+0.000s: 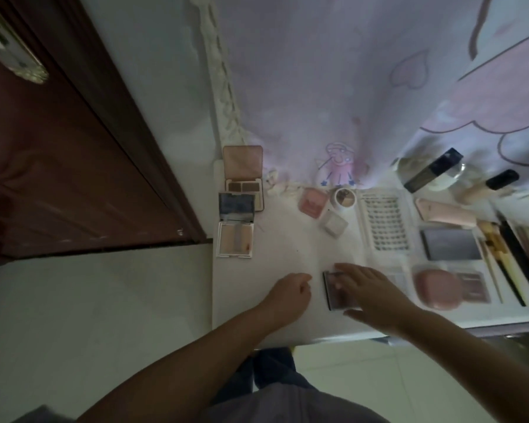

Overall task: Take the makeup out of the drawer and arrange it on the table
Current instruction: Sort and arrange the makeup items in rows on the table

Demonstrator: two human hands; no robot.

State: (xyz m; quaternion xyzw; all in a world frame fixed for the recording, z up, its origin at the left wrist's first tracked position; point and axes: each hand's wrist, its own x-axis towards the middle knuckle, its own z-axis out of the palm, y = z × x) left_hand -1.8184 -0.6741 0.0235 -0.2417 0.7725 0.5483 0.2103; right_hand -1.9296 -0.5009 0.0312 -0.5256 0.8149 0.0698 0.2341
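white table (287, 251) with open palettes (235, 241); lash tray (384, 224); pink compact (437, 288); brushes (498, 251)

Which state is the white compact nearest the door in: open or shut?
Open. The white compact lies with its mirrored lid folded back and its pale powder pans showing.
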